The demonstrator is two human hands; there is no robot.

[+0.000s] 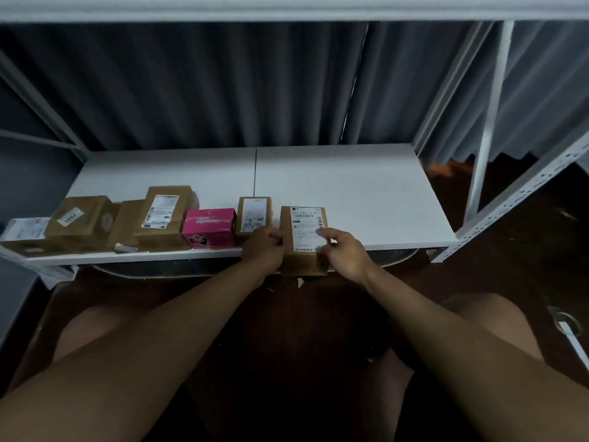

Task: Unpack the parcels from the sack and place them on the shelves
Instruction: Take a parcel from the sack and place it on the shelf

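grey pleated curtain (191,87), dark brown floor (526,250), dim light

i count seven parcels along the front edge of the shelf (350,193). six are brown cardboard: a flat one (22,232) at the front left corner, a taped one (81,218) marked with a small sticker, a plain one (126,223) half hidden, a tall labelled one (165,215), a small labelled one (254,215) near the middle of the front edge, and a labelled one (304,240) overhanging that edge. one is a pink box (209,228). two hands are mine: my left hand (263,247) and my right hand (345,250), both at the overhanging parcel. one shelf board carries it all.
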